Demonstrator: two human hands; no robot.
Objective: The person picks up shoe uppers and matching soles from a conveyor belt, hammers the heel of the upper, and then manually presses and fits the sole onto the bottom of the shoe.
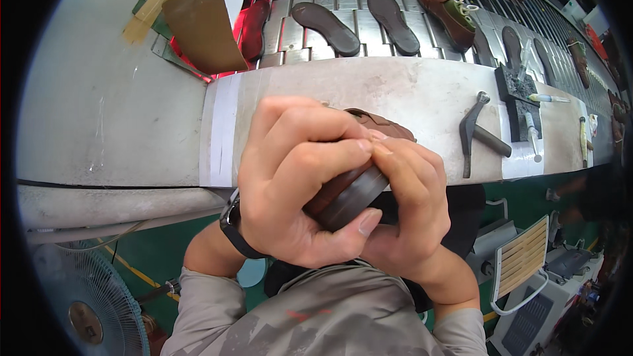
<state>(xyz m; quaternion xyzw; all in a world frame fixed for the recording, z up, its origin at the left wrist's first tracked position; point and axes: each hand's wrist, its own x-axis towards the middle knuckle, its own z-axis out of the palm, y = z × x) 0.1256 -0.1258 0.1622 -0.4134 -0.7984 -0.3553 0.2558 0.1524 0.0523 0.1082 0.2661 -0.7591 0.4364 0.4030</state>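
Note:
Both my hands are wrapped around a brown leather shoe (pixel 349 198) held over the near edge of the workbench. Its dark sole edge shows between my palms, and part of the brown upper appears beyond my fingers. My left hand (pixel 290 171) grips it from the left, thumb along the sole's near side and fingers curled over the top. From the right, my right hand (pixel 415 191) closes on it, its fingertips meeting those of the left. Much of the shoe is hidden behind my hands. A black watch sits on my left wrist.
A hammer (pixel 469 135) lies on the pale workbench (pixel 435 86) to the right, beside a black block (pixel 521 102) with slim brush-like tools. Beyond runs a roller conveyor carrying dark soles (pixel 392 23) and a brown shoe (pixel 448 16). A fan (pixel 86 310) stands lower left, a slatted chair (pixel 521 257) lower right.

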